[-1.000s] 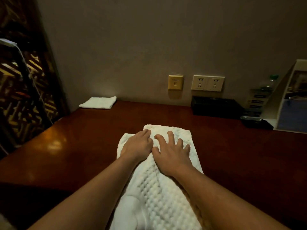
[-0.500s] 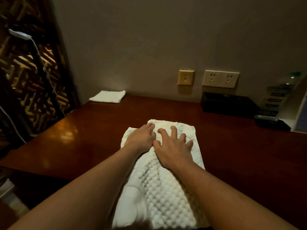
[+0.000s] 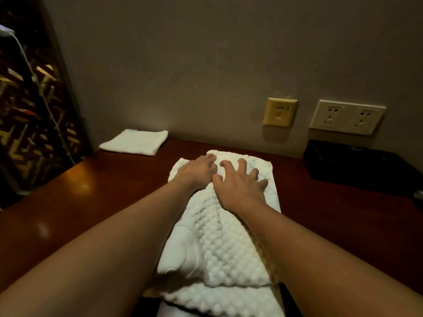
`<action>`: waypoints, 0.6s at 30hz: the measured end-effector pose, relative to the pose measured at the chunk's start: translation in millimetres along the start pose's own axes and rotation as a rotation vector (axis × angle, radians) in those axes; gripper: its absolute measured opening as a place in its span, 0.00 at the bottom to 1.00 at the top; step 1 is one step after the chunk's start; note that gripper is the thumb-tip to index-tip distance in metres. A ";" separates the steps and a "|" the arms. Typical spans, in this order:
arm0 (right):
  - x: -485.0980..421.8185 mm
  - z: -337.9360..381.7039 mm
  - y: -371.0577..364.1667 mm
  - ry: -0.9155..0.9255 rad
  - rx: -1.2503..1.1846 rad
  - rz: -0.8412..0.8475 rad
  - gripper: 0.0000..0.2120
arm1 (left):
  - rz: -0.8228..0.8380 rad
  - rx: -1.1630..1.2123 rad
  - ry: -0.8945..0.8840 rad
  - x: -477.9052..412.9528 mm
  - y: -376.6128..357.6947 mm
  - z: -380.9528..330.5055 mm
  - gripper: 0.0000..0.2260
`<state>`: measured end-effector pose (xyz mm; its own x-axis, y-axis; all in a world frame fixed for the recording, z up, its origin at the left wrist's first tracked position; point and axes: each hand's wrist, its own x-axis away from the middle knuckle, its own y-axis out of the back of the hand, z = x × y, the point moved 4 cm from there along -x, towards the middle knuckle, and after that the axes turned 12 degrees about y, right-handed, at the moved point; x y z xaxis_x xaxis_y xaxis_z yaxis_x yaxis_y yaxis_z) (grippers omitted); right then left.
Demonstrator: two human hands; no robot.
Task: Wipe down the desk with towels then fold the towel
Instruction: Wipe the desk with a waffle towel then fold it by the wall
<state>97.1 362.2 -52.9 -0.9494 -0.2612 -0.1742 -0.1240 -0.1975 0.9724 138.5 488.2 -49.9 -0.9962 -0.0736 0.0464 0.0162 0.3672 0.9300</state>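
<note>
Both arms reach forward, forearms nearly straight and converging. The left hand [image 3: 196,171] and right hand [image 3: 239,187] lie palm down, side by side on the far end of the towel [image 3: 219,239], thumbs touching or almost touching. The left hand's fingers lie close together. The right hand's fingers are spread and slightly arched. Neither hand grips; both press flat.

The towel, white and bumpy, lies lengthwise on the desk [image 3: 103,202], running from just past the fingertips back between the forearms. Its near end is cut off by the picture's lower edge, and the forearms cover its sides.

Beyond and left of the left hand lies a small folded cloth [image 3: 135,141] against the wall. Right of the right hand a dark box [image 3: 357,165] is too dim to make out. Sockets [image 3: 346,116] sit on the wall above it.
</note>
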 end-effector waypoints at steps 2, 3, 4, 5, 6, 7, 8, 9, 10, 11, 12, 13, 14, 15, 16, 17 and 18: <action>-28.7 -6.3 -4.5 0.003 0.001 -0.001 0.26 | -0.011 0.007 0.017 -26.4 2.2 0.4 0.23; -40.7 -9.2 -5.7 0.002 -0.001 -0.002 0.26 | -0.013 0.002 0.015 -36.7 4.2 -0.2 0.22; -53.2 -11.0 -8.0 0.005 0.000 -0.003 0.26 | -0.013 -0.002 0.009 -47.0 5.8 -0.3 0.22; -63.2 -12.5 -9.9 0.004 0.002 -0.006 0.26 | -0.013 -0.010 0.005 -57.0 8.1 -0.4 0.21; -72.5 -13.9 -12.0 0.002 0.003 -0.008 0.26 | -0.012 -0.023 -0.006 -67.2 8.9 -0.2 0.21; -80.3 -15.1 -12.8 0.001 0.002 -0.011 0.26 | -0.009 -0.035 -0.024 -76.7 9.5 -0.6 0.20; -86.7 -16.2 -13.1 -0.001 0.001 -0.016 0.26 | -0.008 -0.042 -0.040 -83.8 10.0 -1.1 0.19; -92.4 -17.0 -13.7 -0.001 0.003 -0.019 0.26 | -0.014 -0.044 -0.045 -91.0 9.9 -0.4 0.18; -96.4 -17.6 -14.4 -0.003 0.005 -0.021 0.26 | -0.023 -0.058 -0.046 -95.4 9.1 0.3 0.18; -99.2 -18.2 -14.8 -0.003 0.002 -0.024 0.26 | -0.031 -0.094 -0.047 -96.9 9.5 0.5 0.19; -101.2 -18.7 -15.1 -0.005 0.001 -0.026 0.25 | -0.032 -0.129 -0.050 -97.3 9.1 0.1 0.20; -102.0 -19.1 -15.2 -0.006 0.002 -0.027 0.25 | -0.033 -0.159 -0.055 -95.9 9.6 -0.7 0.20; -101.6 -18.7 -15.0 -0.004 0.000 -0.028 0.25 | -0.032 -0.174 -0.061 -92.0 10.4 -1.7 0.20; -100.4 -18.5 -14.7 -0.004 -0.001 -0.026 0.25 | -0.035 -0.170 -0.060 -88.1 11.4 -1.9 0.21; -98.3 -17.5 -14.2 -0.002 0.000 -0.026 0.25 | -0.046 -0.151 -0.055 -83.5 12.3 -1.3 0.21; -95.2 -16.0 -13.6 0.002 0.002 -0.025 0.25 | -0.056 -0.138 -0.043 -78.5 13.0 0.5 0.21; -91.7 -14.9 -13.5 0.008 0.006 -0.020 0.25 | -0.064 -0.130 -0.038 -72.8 13.0 1.7 0.21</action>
<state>190.1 374.7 -52.3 -0.9445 -0.2645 -0.1948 -0.1447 -0.1974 0.9696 211.1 499.9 -41.7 -0.9980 -0.0571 -0.0256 -0.0386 0.2398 0.9701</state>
